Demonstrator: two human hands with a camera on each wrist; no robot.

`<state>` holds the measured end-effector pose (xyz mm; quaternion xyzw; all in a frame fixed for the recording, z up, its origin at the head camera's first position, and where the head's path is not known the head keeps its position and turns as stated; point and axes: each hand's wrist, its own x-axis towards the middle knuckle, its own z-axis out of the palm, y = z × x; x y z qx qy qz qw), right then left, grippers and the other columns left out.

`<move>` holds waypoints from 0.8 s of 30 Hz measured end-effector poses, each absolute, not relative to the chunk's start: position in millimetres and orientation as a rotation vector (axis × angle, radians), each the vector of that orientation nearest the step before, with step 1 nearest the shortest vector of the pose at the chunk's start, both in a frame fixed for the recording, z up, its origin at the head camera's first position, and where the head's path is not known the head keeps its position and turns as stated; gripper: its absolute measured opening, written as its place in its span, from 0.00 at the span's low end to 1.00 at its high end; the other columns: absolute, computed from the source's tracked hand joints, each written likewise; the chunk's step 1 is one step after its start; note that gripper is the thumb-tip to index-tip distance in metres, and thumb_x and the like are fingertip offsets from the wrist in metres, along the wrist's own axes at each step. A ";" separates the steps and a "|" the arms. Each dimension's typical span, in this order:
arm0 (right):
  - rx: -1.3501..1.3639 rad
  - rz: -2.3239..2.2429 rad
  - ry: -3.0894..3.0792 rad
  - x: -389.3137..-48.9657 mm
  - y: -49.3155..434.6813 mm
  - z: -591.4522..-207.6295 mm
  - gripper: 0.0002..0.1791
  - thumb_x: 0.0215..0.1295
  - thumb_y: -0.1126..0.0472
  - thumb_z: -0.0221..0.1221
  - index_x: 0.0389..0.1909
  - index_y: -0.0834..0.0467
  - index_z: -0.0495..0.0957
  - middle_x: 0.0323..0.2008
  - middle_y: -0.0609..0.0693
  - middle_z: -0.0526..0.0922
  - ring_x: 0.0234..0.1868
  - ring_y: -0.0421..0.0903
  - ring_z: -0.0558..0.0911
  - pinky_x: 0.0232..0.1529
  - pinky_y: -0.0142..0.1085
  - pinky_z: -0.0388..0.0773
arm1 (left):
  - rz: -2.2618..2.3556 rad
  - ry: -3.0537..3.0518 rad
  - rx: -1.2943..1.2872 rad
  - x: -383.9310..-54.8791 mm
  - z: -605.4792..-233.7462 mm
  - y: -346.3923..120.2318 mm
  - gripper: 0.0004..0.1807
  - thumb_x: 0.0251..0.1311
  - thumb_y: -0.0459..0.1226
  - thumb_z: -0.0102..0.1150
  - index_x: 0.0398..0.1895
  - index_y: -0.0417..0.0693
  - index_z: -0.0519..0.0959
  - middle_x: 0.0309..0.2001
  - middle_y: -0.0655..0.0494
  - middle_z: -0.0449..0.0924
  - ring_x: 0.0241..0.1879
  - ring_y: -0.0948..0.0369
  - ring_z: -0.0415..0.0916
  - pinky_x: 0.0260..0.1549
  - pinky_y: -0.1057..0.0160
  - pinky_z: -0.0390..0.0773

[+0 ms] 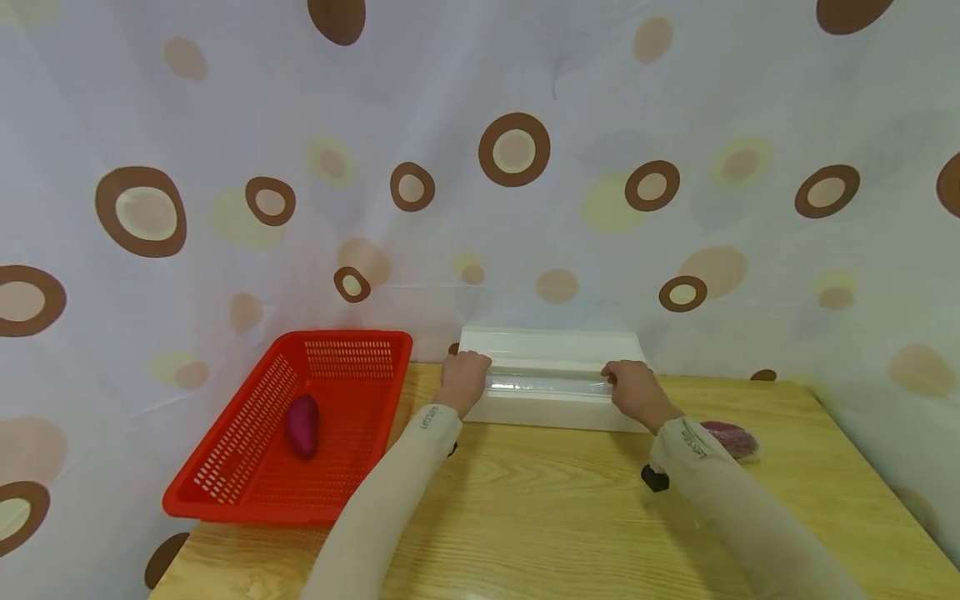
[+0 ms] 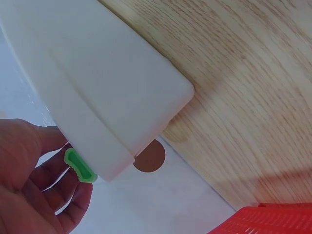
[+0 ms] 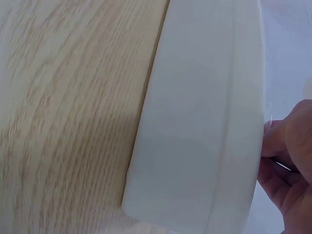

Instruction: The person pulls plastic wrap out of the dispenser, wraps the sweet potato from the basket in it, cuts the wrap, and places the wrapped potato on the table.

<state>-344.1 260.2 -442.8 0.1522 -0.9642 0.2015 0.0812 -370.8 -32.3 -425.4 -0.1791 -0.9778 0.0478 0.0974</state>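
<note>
We see a kitchen-like domestic setting, the room itself uncertain: a wood-grain table (image 1: 555,517), a circle-patterned curtain (image 1: 480,237), a red basket (image 1: 348,417) with a purple vegetable (image 1: 302,425), and a white film dispenser (image 1: 558,413).

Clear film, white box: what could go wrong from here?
1. The clear film lies between the left hand and right hand; uneven pulling could wrinkle it.
2. The left fingers sit right beside the green piece and might knock it.
3. A hard pull could shift the white box on the table.
</note>
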 end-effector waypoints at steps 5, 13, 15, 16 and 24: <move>0.468 0.483 -2.902 -346.5 262.3 -445.6 0.13 0.65 0.75 0.49 0.45 0.69 0.79 0.40 0.63 0.80 0.44 0.60 0.79 0.44 0.51 0.76 | 0.154 -2.932 -0.483 -370.2 -424.8 -31.6 0.06 0.63 0.34 0.58 0.39 0.51 0.83 0.32 0.55 0.81 0.30 0.60 0.78 0.23 0.62 0.78; 0.433 0.400 -2.868 -342.6 268.4 -444.1 0.10 0.67 0.70 0.50 0.42 0.68 0.79 0.35 0.60 0.79 0.37 0.57 0.79 0.40 0.50 0.77 | 0.069 -2.967 -0.525 -373.3 -423.4 -33.1 0.07 0.63 0.32 0.56 0.41 0.48 0.82 0.36 0.53 0.81 0.36 0.58 0.78 0.31 0.59 0.80; 0.428 0.454 -2.879 -341.5 270.9 -444.4 0.11 0.68 0.69 0.49 0.42 0.68 0.78 0.36 0.60 0.79 0.38 0.57 0.79 0.40 0.50 0.76 | 0.028 -2.969 -0.528 -374.6 -422.9 -33.9 0.08 0.64 0.31 0.55 0.42 0.47 0.82 0.37 0.52 0.81 0.38 0.57 0.78 0.34 0.58 0.80; 0.427 0.487 -2.882 -341.2 272.2 -444.6 0.11 0.68 0.69 0.48 0.42 0.68 0.78 0.36 0.60 0.78 0.38 0.57 0.79 0.40 0.50 0.76 | 0.009 -2.968 -0.527 -375.4 -422.8 -34.3 0.08 0.64 0.31 0.55 0.42 0.47 0.82 0.38 0.52 0.81 0.38 0.57 0.78 0.35 0.58 0.80; 0.379 0.633 -2.854 -340.8 277.1 -444.0 0.12 0.70 0.68 0.43 0.44 0.69 0.74 0.37 0.61 0.75 0.35 0.55 0.76 0.37 0.49 0.73 | -0.003 -2.960 -0.497 -379.1 -426.8 -36.4 0.08 0.63 0.32 0.56 0.41 0.48 0.82 0.36 0.52 0.79 0.36 0.57 0.77 0.32 0.59 0.79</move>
